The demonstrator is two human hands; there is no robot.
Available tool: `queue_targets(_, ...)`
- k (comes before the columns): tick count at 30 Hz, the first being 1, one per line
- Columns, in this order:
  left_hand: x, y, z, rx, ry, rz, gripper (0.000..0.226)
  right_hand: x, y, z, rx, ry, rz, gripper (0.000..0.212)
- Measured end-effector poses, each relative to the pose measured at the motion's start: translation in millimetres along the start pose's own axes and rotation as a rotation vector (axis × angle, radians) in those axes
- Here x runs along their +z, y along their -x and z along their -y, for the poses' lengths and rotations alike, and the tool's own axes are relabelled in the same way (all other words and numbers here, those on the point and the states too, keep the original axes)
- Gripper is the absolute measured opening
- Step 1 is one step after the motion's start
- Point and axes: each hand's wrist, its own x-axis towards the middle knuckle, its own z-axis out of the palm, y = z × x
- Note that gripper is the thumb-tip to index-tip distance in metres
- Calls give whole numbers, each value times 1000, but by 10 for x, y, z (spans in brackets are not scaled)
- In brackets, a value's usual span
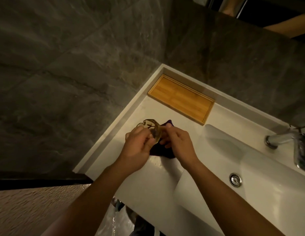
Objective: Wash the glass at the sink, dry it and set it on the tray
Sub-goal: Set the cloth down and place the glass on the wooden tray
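Observation:
A clear glass [151, 128] lies tilted in my left hand [137, 148], which grips it from below over the white counter, left of the basin. My right hand [178, 143] pinches a dark purple cloth [161, 151] against the glass's side. Most of the cloth is hidden between and under my hands. The bamboo tray [180, 97] rests flat in the counter's far corner, a short way beyond the glass, with nothing on it.
The white sink basin [250, 169] with its drain [235, 179] lies to the right. A chrome tap [291, 143] stands at the far right edge. Dark stone walls [71, 65] close in the counter on the left and behind.

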Motion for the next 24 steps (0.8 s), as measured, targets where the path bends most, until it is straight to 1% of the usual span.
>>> queue_targets(1, 43, -13, -12, 48, -76, 14, 20, -40, 29, 83, 94, -116, 21, 41)
queue_targets(3, 112, -37, -56, 154, -188, 47, 6, -129, 60, 156, 189, -236, 32, 37)
queue_targets(7, 192, -124, -154, 274, -329, 110, 26, -260, 48, 105, 287, -311, -45, 24)
queue_targets(9, 237, -187, -166, 335, -380, 113, 27, -325, 41, 86, 314, -384, -71, 20)
queue_targets(11, 286, -250, -146, 389, -366, 64, 26, -369, 38, 81, 323, -479, -101, 17)
queue_targets(13, 321, -321, -88, 367, -275, -20, 35, -400, 14, 65, 341, -506, -164, 15)
queue_targets(15, 345, -427, -5, 300, -180, -103, 45, -442, -34, 33, 373, -512, -231, 12)
queue_targets(16, 358, -502, 60, 249, -168, -119, 49, -469, -65, 25, 388, -522, -253, 11)
queue_targets(17, 373, -591, 133, 191, -191, -106, 53, -499, -106, 5, 400, -532, -272, 9)
queue_targets(20, 444, -849, 371, 47, -361, 24, 69, -586, -258, -53, 416, -552, -335, 10)
queue_targets(22, 509, -975, 494, 13, -462, 86, 75, -627, -387, -96, 418, -558, -381, 15)
queue_targets(24, 576, -1059, 561, -8, -531, 112, 78, -664, -526, -113, 426, -573, -406, 19)
